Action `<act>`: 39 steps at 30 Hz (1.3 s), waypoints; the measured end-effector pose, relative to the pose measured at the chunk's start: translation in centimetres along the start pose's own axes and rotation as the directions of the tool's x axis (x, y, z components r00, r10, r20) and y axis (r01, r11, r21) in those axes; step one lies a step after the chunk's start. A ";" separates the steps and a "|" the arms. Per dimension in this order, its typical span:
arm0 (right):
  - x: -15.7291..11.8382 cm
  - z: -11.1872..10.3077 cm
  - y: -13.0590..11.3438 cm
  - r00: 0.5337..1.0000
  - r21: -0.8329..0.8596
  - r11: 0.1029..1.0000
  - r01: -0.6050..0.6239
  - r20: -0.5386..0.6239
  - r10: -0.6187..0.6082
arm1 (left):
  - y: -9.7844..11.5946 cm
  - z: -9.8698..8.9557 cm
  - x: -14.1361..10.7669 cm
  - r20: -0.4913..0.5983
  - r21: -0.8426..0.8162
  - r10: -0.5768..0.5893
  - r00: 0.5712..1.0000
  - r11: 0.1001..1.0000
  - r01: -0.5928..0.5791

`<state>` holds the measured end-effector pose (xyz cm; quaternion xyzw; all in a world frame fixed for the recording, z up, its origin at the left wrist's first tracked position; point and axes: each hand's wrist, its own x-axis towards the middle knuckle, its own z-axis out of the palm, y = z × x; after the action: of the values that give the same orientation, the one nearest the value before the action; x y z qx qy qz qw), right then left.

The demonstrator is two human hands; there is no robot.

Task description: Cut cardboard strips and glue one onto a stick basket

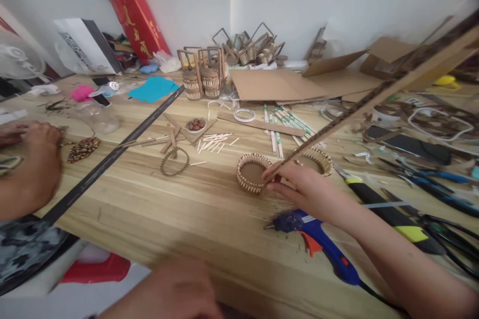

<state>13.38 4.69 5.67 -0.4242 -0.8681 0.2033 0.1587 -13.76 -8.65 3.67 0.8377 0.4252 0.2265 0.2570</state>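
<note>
My right hand (299, 184) pinches the lower end of a long corrugated cardboard strip (344, 115), which slants up to the upper right corner. Just left of those fingertips stands a small round basket (251, 187), its wall made of short pale sticks. A second stick-walled ring (324, 159) sits behind the hand, partly hidden by it. Below the wrist lies a blue glue gun (325, 244) with an orange trigger. My left hand (183, 286) is at the bottom edge, smeared by motion; its fingers cannot be made out.
Cut sticks (215, 142), a bowl of brown balls (196, 125) and a cardboard ring (174, 161) lie mid-table. Finished baskets (212, 82) and cardboard sheets (277, 84) stand behind. Cutter (389, 209), pliers (437, 184) and phone (407, 144) lie right. Another person's hands (37, 164) work at left.
</note>
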 end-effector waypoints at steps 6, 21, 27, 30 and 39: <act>0.0 -0.4 -0.1 0.998 -0.035 0.999 -0.004 -0.060 0.002 | -1.7 1.4 10.9 -0.135 0.352 0.106 0.985 0.935 -0.052; 0.3 0.1 -0.2 0.997 -0.006 0.998 -0.069 -0.025 0.069 | -4.2 5.4 15.3 -0.041 0.380 0.083 0.996 0.923 -0.061; 0.3 0.4 -0.4 0.995 -0.017 0.996 -0.088 -0.043 0.087 | -4.2 5.4 15.3 -0.059 0.380 0.096 0.994 0.923 -0.067; 0.4 0.6 -0.3 0.995 -0.009 0.997 -0.083 -0.050 0.083 | -4.2 5.4 15.2 -0.052 0.372 0.119 0.992 0.924 -0.092; 0.5 0.8 -0.3 0.995 -0.024 0.995 -0.095 -0.041 0.094 | -4.3 5.4 15.2 -0.025 0.369 0.129 0.991 0.923 -0.111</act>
<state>12.54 4.73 5.12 -0.4709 -0.8462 0.1910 0.1606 -4.93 4.85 -0.72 0.8896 0.4141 0.1790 0.0712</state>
